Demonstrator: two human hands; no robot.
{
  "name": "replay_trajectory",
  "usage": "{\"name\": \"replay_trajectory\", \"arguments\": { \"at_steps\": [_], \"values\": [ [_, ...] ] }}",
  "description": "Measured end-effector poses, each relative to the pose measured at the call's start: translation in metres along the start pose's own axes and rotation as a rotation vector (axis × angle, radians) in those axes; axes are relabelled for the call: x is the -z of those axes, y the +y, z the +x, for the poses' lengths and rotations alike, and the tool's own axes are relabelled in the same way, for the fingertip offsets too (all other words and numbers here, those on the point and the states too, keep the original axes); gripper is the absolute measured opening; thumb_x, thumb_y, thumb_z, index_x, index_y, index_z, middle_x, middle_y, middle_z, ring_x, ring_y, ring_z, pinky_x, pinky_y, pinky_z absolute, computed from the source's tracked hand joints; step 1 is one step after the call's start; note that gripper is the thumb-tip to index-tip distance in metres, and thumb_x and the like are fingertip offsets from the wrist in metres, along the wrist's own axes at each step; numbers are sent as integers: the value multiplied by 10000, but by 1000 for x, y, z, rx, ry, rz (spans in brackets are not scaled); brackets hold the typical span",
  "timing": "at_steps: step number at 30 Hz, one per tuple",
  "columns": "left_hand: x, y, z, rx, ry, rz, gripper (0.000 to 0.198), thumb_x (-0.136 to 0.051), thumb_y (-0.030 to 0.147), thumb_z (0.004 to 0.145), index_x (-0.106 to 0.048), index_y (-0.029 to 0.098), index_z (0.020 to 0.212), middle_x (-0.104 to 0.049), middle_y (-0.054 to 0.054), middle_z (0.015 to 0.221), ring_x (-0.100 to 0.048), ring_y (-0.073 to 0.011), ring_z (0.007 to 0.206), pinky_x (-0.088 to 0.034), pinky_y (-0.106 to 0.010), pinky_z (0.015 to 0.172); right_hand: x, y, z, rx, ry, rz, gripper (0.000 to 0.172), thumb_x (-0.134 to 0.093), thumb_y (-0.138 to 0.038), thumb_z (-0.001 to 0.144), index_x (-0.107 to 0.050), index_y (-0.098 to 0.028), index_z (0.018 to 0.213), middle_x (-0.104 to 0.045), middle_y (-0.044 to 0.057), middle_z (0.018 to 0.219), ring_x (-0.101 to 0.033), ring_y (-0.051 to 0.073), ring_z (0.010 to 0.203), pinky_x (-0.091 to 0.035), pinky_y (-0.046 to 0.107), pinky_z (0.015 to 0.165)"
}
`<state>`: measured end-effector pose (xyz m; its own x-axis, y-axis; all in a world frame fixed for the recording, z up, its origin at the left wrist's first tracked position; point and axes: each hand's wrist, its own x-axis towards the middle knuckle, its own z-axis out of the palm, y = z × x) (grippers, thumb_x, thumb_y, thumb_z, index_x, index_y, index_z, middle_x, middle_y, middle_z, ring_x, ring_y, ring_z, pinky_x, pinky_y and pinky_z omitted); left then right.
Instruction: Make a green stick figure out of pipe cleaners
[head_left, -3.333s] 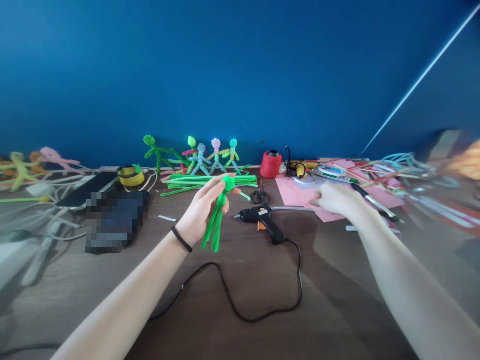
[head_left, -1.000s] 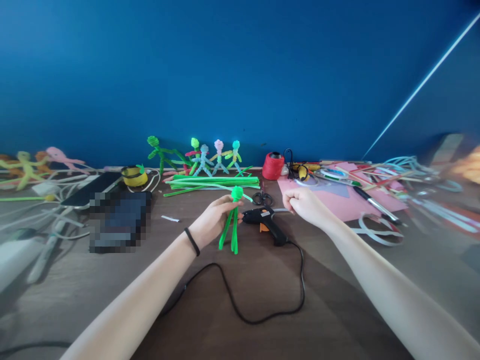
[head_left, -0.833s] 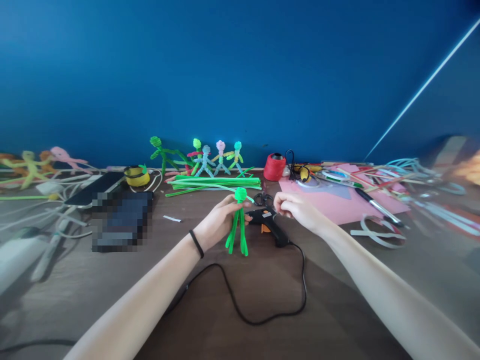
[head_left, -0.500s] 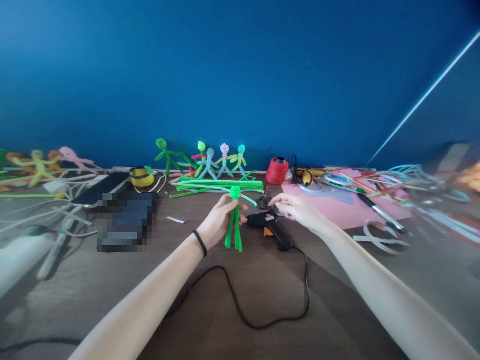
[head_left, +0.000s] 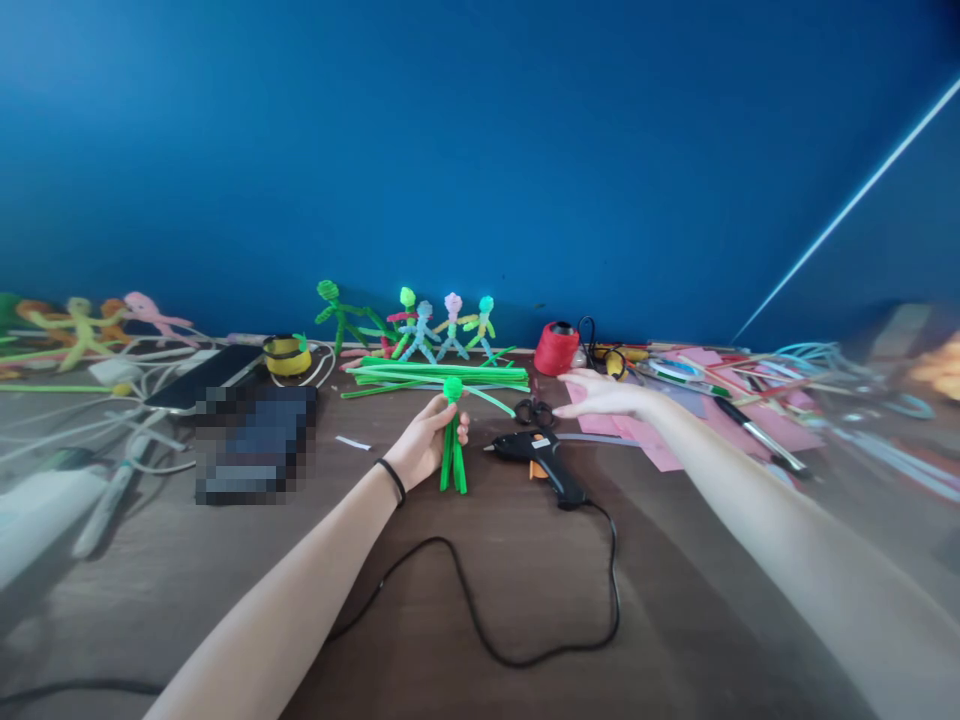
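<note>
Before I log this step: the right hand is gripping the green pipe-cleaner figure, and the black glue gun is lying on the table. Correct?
Not quite: the left hand holds the green pipe-cleaner figure, as the head view shows. The black glue gun is indeed lying on the table.

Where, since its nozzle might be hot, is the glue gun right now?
In the head view, the glue gun lies on the table just right of centre, in front of the scissors, its nozzle pointing toward the left hand.
</note>
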<state>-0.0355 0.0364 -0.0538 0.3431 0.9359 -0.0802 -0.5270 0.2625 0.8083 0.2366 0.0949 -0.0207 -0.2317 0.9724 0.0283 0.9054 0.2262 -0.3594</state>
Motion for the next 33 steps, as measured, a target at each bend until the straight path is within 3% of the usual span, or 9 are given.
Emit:
{"name": "replay_trajectory", "arguments": {
  "at_steps": [2,4,6,8,10,16,21,28,33],
  "values": [
    [0,0,0,2,-4,-5,127,-520,132,744,-507,171,864,-501,0,624,-469,-72,523,-412,-192,528,0,-7,6,6,-47,50,515,-617,-493,600,-616,-174,1004,-575,123,1110,-562,244,960,-447,335,783],
    [1,-1,1,3,-1,-10,128,-513,122,746,-513,163,868,-500,-1,624,-468,-70,523,-413,-191,529,-3,-14,13,-26,-12,68,307,-543,-415,698,-656,-160,824,-662,93,898,-614,195,786,-462,289,707],
    [3,-2,2,-4,-6,-12,130,-508,117,749,-525,150,873,-501,-4,627,-465,-68,522,-411,-188,523,-8,-21,21,-36,24,65,242,-485,-322,745,-647,-145,715,-672,72,715,-614,163,645,-459,261,631],
    [5,-2,2,-15,-17,-2,129,-516,120,746,-541,132,872,-505,-9,630,-460,-66,517,-407,-184,509,-13,-27,28,-22,64,65,205,-462,-246,749,-637,-143,723,-647,44,585,-602,145,587,-446,238,594],
    [6,-2,2,-24,-24,15,136,-535,127,736,-557,115,870,-512,-15,635,-455,-64,511,-406,-185,498,-19,-34,36,16,118,64,177,-478,-190,727,-630,-146,807,-649,33,608,-604,139,631,-438,229,625],
    [6,-2,3,-20,-33,27,223,-588,134,702,-572,116,925,-537,-15,650,-455,-57,513,-404,-180,497,-39,-58,55,183,201,48,201,-490,-193,748,-626,-159,893,-625,72,964,-572,148,825,-409,245,752],
    [6,-2,2,-27,-11,41,179,-602,132,691,-583,109,868,-563,-23,666,-463,-55,513,-403,-178,497,-54,-69,66,242,147,19,195,-553,-282,726,-630,-191,880,-619,57,968,-541,183,911,-390,276,791],
    [6,-2,2,-33,18,-9,60,-564,114,718,-572,90,772,-568,-31,668,-487,-58,507,-426,-186,498,-62,-70,72,154,158,-19,161,-570,-192,683,-593,-177,842,-587,70,959,-524,186,885,-391,269,729],
    [10,-3,5,-27,28,-44,74,-515,104,753,-564,91,807,-563,-29,671,-492,-56,509,-439,-183,506,-58,-77,73,95,151,-23,215,-547,-363,704,-575,-186,823,-605,57,859,-542,178,769,-388,259,633]
  ]
}}
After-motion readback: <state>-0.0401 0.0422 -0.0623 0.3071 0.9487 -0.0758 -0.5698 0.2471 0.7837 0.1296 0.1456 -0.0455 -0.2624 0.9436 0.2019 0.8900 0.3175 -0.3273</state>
